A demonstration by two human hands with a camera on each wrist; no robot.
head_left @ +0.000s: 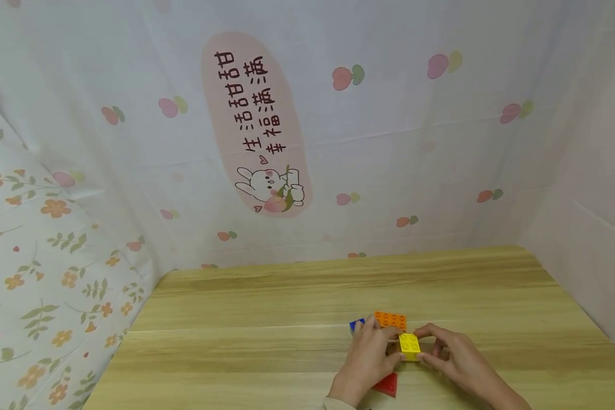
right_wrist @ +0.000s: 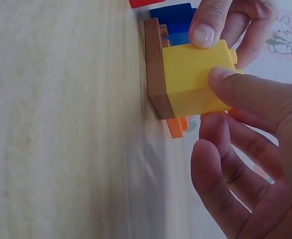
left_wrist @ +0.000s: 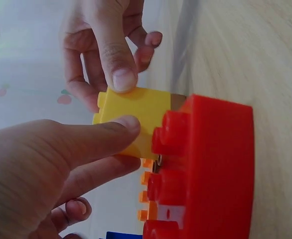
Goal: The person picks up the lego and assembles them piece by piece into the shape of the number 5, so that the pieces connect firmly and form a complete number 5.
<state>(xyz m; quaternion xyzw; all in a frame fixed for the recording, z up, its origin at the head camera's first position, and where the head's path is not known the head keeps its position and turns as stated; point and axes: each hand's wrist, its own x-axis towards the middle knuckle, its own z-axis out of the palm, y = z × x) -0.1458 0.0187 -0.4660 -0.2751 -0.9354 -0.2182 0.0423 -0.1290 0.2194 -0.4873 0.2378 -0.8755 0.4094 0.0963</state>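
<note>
Both hands meet at a yellow building block (head_left: 409, 346) with round studs on top. My left hand (head_left: 366, 353) pinches its left side between thumb and fingers. From the other side my right hand (head_left: 456, 356) grips the same block, its thumb pressed on the near face. In the right wrist view the yellow block sits at one end of a flat brown brick (right_wrist: 157, 69), right against its studded side. Further along that brown brick, a blue block (right_wrist: 178, 20) shows behind the left thumb.
Just beyond the hands lies an orange studded brick (head_left: 391, 320). A red brick (head_left: 386, 386) lies nearer the body, partly hidden by the left hand. All rest on a wood-grain table (head_left: 246, 341), with a patterned curtain (head_left: 389, 142) behind it.
</note>
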